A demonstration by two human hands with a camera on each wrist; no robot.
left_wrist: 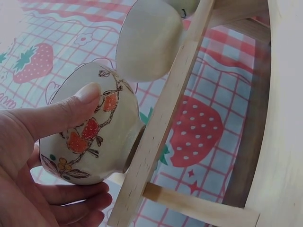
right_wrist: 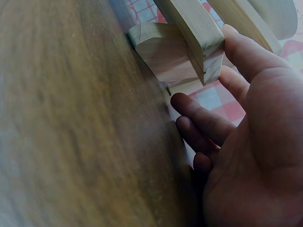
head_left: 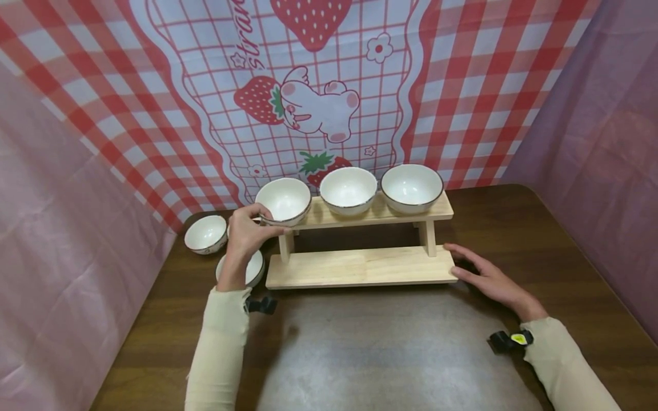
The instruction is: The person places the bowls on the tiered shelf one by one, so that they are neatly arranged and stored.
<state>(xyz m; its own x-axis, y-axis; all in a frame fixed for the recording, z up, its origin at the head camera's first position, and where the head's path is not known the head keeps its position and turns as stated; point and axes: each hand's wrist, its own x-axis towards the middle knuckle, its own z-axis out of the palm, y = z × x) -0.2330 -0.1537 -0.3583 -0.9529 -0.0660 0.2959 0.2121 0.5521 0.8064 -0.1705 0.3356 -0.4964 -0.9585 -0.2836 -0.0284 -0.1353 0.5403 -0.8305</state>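
My left hand [head_left: 248, 233] grips the rim and side of a white bowl [head_left: 285, 200] at the left end of the upper shelf [head_left: 329, 214]. In the left wrist view this bowl [left_wrist: 111, 135] shows a branch pattern with orange-red fruit, and its foot touches the shelf board. Two more white bowls stand beside it, a middle bowl [head_left: 349, 188] and a right bowl [head_left: 411, 187]. My right hand [head_left: 485, 278] touches the right end of the lower board [head_left: 360, 267] of the wooden two-step rack. Its thumb and fingertips rest on the board's end, the other fingers loosely bent.
Left of the rack, a small bowl [head_left: 207, 234] stands on the brown table [head_left: 514, 228]. Another bowl [head_left: 254, 268] is partly hidden behind my left wrist. A red-checked strawberry cloth [head_left: 473, 85] hangs behind the rack, with pink cloth [head_left: 67, 240] along the sides.
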